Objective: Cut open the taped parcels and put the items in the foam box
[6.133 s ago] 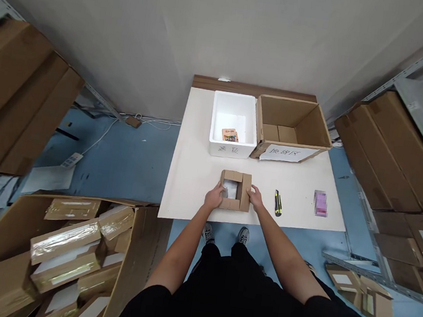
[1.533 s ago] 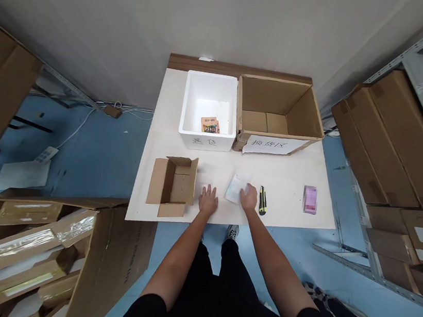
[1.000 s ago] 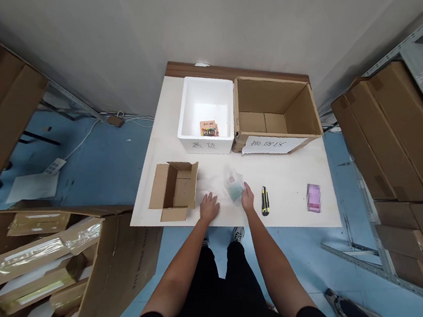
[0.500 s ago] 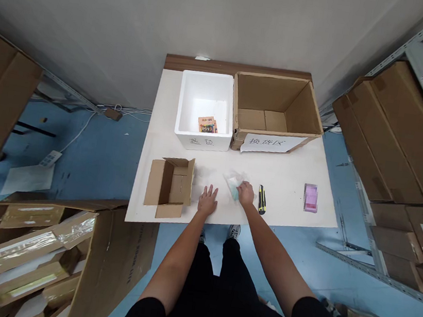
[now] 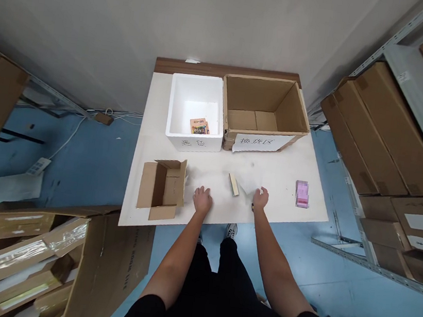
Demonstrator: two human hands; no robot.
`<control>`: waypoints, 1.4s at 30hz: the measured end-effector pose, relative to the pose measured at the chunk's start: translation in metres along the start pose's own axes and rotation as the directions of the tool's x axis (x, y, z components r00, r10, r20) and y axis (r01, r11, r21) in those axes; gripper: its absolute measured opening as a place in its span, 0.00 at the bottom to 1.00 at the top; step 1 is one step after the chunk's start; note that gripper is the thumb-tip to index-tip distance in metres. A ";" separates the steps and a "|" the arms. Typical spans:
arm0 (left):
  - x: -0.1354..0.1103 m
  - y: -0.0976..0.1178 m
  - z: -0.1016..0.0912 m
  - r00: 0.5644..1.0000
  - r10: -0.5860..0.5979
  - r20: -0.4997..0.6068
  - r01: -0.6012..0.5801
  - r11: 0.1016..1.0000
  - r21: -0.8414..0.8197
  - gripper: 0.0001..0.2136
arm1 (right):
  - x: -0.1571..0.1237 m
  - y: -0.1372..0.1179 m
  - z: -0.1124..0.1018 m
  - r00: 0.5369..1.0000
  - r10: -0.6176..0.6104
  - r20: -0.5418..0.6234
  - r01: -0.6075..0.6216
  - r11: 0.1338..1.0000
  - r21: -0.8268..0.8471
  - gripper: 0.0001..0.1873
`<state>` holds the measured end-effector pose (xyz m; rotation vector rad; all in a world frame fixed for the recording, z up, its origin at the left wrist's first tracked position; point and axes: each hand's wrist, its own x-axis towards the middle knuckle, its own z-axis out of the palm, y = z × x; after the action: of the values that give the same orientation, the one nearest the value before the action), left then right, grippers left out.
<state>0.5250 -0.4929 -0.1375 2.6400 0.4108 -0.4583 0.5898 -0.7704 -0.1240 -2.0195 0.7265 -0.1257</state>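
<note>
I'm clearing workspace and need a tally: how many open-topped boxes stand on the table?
3. At the back of the table are a white foam box and, right of it, a large cardboard box; a small cardboard box stands left of the left hand.

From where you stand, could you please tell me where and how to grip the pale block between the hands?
I'd pinch the pale block across its narrow middle, from the side nearest the left hand: it looks long and thin, and translucent plastic lies between it and the right hand.
</note>
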 end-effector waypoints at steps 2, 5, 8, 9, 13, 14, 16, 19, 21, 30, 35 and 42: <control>0.006 0.019 -0.003 0.997 0.014 -0.071 -0.020 0.996 -0.091 0.21 | 0.000 0.000 -0.012 0.994 0.034 -0.102 -0.037 0.999 -0.028 0.27; 0.021 0.049 -0.001 0.998 -0.027 -0.054 0.008 0.945 -0.328 0.21 | -0.009 -0.007 -0.016 0.990 -0.059 -0.130 0.052 0.997 -0.056 0.28; 0.034 0.067 0.006 0.984 -0.162 0.071 0.177 0.870 -0.461 0.21 | -0.027 -0.015 0.002 0.920 -0.258 0.296 0.287 0.956 -0.059 0.27; 0.037 0.069 0.008 0.977 -0.186 0.100 0.212 0.858 -0.468 0.20 | -0.034 -0.017 0.013 0.833 -0.295 0.468 0.363 0.930 -0.059 0.28; 0.046 0.062 0.017 0.969 -0.205 0.140 0.247 0.847 -0.471 0.18 | -0.055 -0.015 0.053 0.585 -0.219 0.780 0.517 0.842 -0.151 0.40; 0.049 0.060 0.019 0.966 -0.208 0.153 0.257 0.841 -0.476 0.18 | -0.057 -0.013 0.059 0.570 -0.193 0.798 0.532 0.827 -0.180 0.43; 0.056 0.055 0.019 0.959 -0.219 0.180 0.280 0.828 -0.486 0.19 | -0.057 -0.007 0.064 0.568 -0.165 0.807 0.549 0.805 -0.222 0.45; 0.065 0.053 0.016 0.954 -0.223 0.200 0.296 0.808 -0.509 0.23 | -0.049 0.001 0.062 0.594 -0.147 0.791 0.532 0.809 -0.249 0.42; 0.067 0.055 0.012 0.956 -0.211 0.204 0.289 0.794 -0.535 0.23 | -0.043 0.003 0.059 0.628 -0.143 0.765 0.487 0.839 -0.242 0.39; 0.039 0.086 -0.060 0.984 -0.058 0.168 0.159 0.709 -0.687 0.25 | -0.029 -0.052 0.023 0.816 0.018 0.578 0.004 0.999 -0.037 0.38; 0.025 0.076 -0.168 0.963 0.256 0.089 -0.039 0.457 -0.888 0.30 | -0.027 -0.161 -0.026 0.617 -0.191 0.763 -0.069 0.953 0.294 0.43; -0.005 0.066 -0.305 0.829 0.549 -0.103 -0.286 0.258 -0.923 0.47 | -0.052 -0.307 -0.074 0.426 -0.531 0.732 -0.015 0.805 0.593 0.48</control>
<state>0.6200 -0.4126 0.1483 1.4165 -0.1588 -0.2312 0.6561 -0.6845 0.1765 -1.3325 -0.3327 0.4924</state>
